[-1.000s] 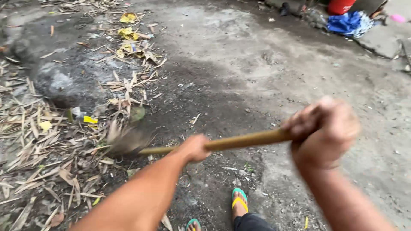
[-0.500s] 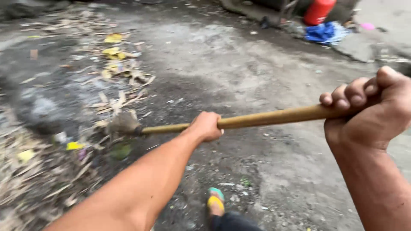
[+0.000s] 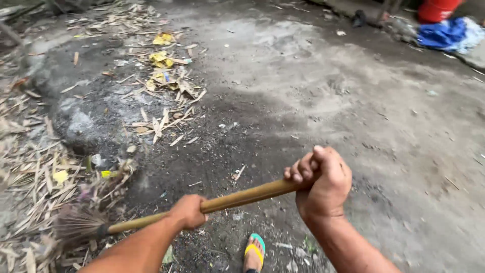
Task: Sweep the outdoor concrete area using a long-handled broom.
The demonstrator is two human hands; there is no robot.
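Observation:
Both hands grip a long brown broom handle (image 3: 242,196) that slants from lower left to centre. My left hand (image 3: 188,211) holds it lower down, toward the bristles. My right hand (image 3: 320,181) is closed around its upper end. The broom's bristle head (image 3: 78,225) is blurred at the lower left, down among dry leaves (image 3: 38,182) and litter on the dirt ground. My foot in a green and yellow flip-flop (image 3: 254,250) stands just below the handle.
Dry bamboo leaves and yellow scraps (image 3: 161,58) lie along the left and upper left. A grey ash patch (image 3: 81,121) sits left of centre. A blue cloth (image 3: 444,34) and a red container (image 3: 437,9) lie at the top right by a concrete edge.
The broom has swept down and to the left, its head now low in the leaf pile. Both hands dropped lower in view, the right hand moving in from the right edge.

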